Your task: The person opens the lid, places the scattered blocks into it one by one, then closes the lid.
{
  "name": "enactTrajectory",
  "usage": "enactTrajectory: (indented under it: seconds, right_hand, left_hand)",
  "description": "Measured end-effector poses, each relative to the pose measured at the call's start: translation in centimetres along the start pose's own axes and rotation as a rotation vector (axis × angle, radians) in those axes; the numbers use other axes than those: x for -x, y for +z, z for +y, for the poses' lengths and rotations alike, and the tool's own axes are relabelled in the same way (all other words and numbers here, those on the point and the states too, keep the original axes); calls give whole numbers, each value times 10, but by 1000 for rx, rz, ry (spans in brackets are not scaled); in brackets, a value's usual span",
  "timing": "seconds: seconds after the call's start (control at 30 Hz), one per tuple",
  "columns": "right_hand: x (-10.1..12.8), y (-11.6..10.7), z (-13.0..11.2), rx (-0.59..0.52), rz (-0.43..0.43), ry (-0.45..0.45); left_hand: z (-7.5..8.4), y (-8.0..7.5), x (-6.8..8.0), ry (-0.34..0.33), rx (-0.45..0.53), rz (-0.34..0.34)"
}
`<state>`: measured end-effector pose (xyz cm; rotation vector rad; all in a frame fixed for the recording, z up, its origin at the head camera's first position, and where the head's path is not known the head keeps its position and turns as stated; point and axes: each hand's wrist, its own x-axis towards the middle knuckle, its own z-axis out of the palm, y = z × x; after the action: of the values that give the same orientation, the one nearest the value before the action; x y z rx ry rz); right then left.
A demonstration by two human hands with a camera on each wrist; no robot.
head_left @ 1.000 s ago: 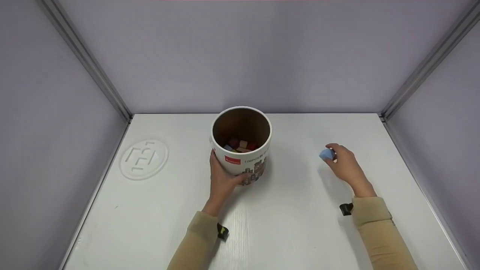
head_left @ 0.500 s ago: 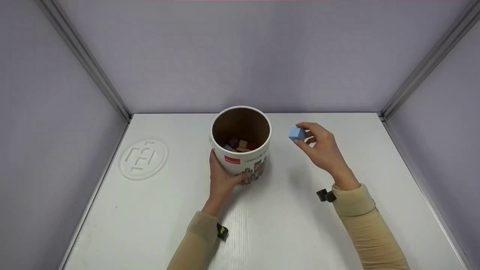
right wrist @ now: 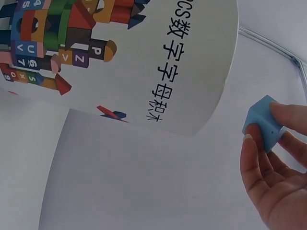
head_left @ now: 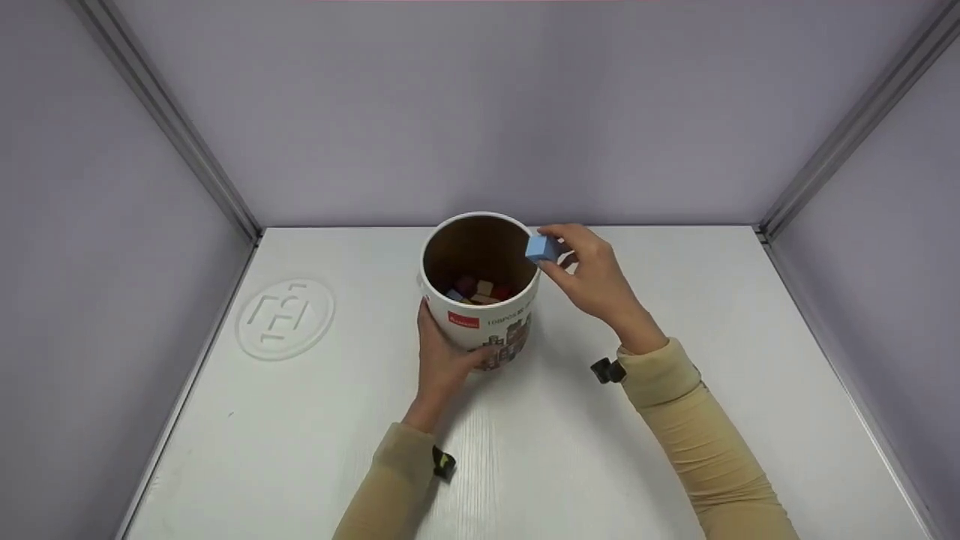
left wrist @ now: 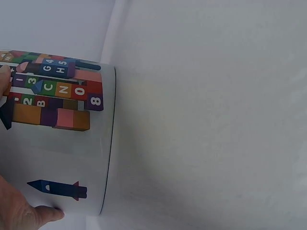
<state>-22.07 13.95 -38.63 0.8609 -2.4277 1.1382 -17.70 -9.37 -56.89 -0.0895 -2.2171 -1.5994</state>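
Note:
A white printed bucket (head_left: 450, 309) stands upright on the white table, its mouth tilted toward me in the head view. Several coloured wooden blocks (head_left: 485, 288) lie at its bottom. My left hand (head_left: 442, 360) grips the bucket's near side, thumb and fingers spread round the wall. My right hand (head_left: 596, 277) pinches a light blue block (head_left: 539, 248) between thumb and fingertips, right at the bucket's right rim. In the right wrist view the blue block (right wrist: 264, 122) shows flat faces, held beside the bucket's printed wall (right wrist: 144, 67). Toy-block pictures (left wrist: 57, 91) cover the bucket's side in the left wrist view.
A round embossed mark (head_left: 286, 319) lies on the table's left part. Grey panels (head_left: 495, 105) with metal corner posts enclose the table at the back and both sides. A small black device sits at each sleeve cuff.
My right hand has carried the blue block leftward and up from the table's right side to the bucket's rim. The left hand and the bucket have stayed in place.

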Motion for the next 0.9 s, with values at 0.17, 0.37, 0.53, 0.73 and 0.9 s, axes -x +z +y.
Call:
enactTrajectory:
  seconds: [0.17, 0.37, 0.53, 0.73, 0.9]
  right_hand:
    - [-8, 13, 0, -41, -21, -12]
    - [-5, 17, 9, -75, 30, 4]
    - [4, 20, 29, -134, 55, 102]
    - [20, 30, 54, -281, -5, 269]
    - [32, 42, 72, -328, -85, 380]
  left_hand:
    - [0, -1, 0, -3, -26, 7]
    - [-1, 0, 1, -12, -39, 10]
    - [-1, -1, 1, -6, -37, 11]
    - [0, -2, 0, -13, -43, 6]
    - [0, -2, 0, -8, -37, 2]
